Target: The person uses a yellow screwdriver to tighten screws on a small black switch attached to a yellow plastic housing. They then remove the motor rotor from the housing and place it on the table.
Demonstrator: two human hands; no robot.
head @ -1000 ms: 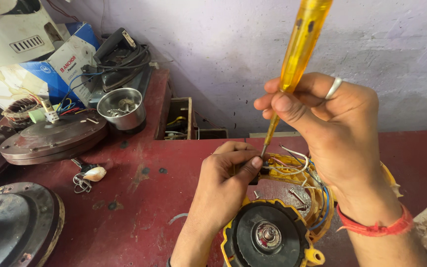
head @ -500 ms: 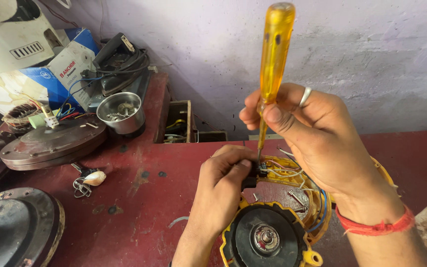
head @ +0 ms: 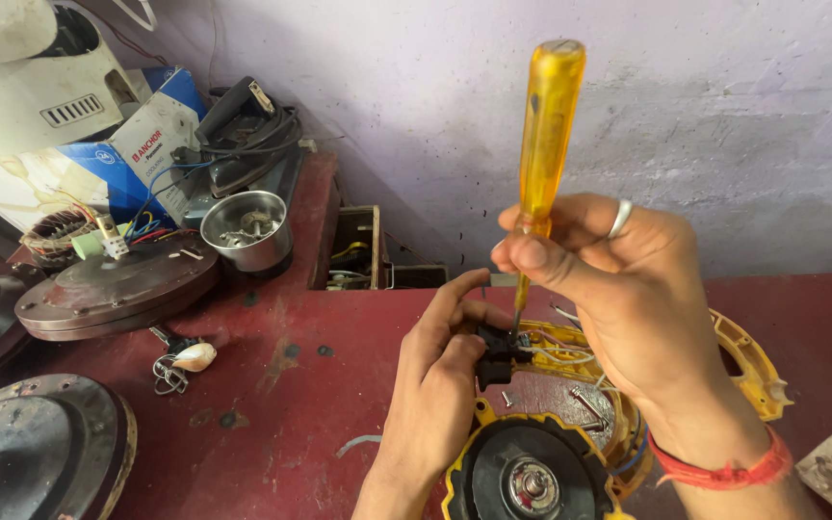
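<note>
My right hand (head: 618, 289) grips a yellow-handled screwdriver (head: 546, 144) held nearly upright, its thin shaft reaching down into a small black part (head: 498, 354). My left hand (head: 440, 385) pinches that black part from the left. Pale wires (head: 556, 349) run from the part into a yellow appliance housing (head: 753, 361) lying on the red table (head: 300, 404). A black round motor piece (head: 527, 472) sits at the housing's near end, below both hands. A ring is on my right hand and a red band on its wrist.
A small steel bowl (head: 246, 231) of bits stands at the back left beside a round brown motor cover (head: 117, 289). Another dark round cover (head: 36, 448) lies near left. Boxes (head: 89, 159) and cables are piled at far left. A wooden tray (head: 358, 250) sits by the wall.
The screwdriver swung from a tilt to nearly upright, and its tip came down onto the black part. My right hand shifted slightly left and lower; my left hand kept its pinch.
</note>
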